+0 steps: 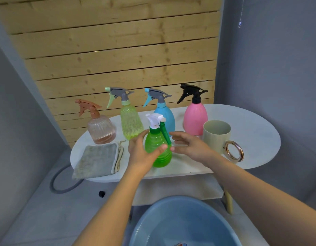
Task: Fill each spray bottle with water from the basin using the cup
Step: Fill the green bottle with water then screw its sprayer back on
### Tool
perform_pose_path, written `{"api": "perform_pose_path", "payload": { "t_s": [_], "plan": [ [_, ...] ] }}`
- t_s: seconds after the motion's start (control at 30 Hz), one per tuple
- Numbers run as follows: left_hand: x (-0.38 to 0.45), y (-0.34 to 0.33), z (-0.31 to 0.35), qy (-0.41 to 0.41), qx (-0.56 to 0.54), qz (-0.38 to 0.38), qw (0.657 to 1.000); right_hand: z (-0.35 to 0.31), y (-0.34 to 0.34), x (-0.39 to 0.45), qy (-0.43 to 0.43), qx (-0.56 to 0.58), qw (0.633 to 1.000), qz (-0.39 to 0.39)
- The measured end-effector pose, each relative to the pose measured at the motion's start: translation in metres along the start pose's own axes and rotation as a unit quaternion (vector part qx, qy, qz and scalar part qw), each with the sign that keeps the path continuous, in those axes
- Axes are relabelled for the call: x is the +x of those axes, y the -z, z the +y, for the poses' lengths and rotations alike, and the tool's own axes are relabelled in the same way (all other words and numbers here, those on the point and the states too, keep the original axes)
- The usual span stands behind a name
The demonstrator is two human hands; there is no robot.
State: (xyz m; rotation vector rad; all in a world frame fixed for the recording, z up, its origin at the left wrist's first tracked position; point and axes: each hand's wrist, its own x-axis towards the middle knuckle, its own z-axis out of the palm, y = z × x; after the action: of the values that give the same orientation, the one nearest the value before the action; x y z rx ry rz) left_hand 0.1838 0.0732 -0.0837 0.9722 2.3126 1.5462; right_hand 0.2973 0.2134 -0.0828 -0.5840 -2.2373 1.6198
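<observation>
the green spray bottle stands upright near the front edge of the white oval table, with a white trigger head and a dark green strip down its right side. the left hand wraps round its belly, thumb across the front and fingers curling behind, where they are hidden by the bottle. the right hand hovers just beside the bottle's right side with fingers spread and loose, holding nothing; whether its fingertips touch the plastic is hard to tell.

behind stand four more: a clear pink ribbed bottle with a brown trigger at far left, a yellow-green bottle with a grey and mint trigger, a blue bottle partly hidden behind the green one's head, and a pink bottle with a black trigger. how much liquid any of them holds is hard to make out. the cream cup with a shiny ring handle sits at the right, just in front of the pink bottle, its base partly covered by the right wrist.

a folded grey cloth lies at the table's left front. the blue basin sits below the table's front edge and is cut off at the bottom of the view.

behind the table is a wall of pale wooden slats, with grey walls either side. on the grey floor at left lie a looped grey hose and a small black object.
</observation>
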Motion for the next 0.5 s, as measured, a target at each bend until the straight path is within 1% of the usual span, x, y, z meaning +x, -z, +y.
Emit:
{"api": "perform_pose_path", "payload": {
  "t_s": [0.07,0.13,0.2,0.27,0.33,0.4,0.5],
  "plan": [
    [-0.004,-0.003,-0.006,0.016,0.006,0.01,1.0,0.003,-0.009,0.001,0.007,0.03,0.999,-0.01],
    [-0.005,-0.003,-0.006,0.032,-0.043,0.008,0.999,-0.001,-0.012,0.002,-0.002,0.065,0.998,0.004],
    [-0.006,-0.001,-0.006,0.035,-0.088,-0.021,0.995,-0.004,-0.01,0.005,-0.025,0.051,0.998,0.031],
    [-0.008,0.0,-0.008,0.034,-0.074,-0.044,0.996,-0.006,-0.009,0.007,-0.027,0.035,0.998,0.046],
    [-0.01,0.001,-0.006,0.041,-0.025,-0.044,0.998,-0.009,-0.011,0.008,-0.016,0.045,0.998,0.034],
    [-0.012,0.002,-0.001,0.018,-0.035,-0.052,0.998,-0.012,-0.016,0.009,-0.006,0.054,0.998,0.014],
    [-0.011,-0.002,0.002,-0.017,-0.071,-0.052,0.996,-0.017,-0.02,0.01,-0.005,-0.015,1.0,0.022]
  ]
}}
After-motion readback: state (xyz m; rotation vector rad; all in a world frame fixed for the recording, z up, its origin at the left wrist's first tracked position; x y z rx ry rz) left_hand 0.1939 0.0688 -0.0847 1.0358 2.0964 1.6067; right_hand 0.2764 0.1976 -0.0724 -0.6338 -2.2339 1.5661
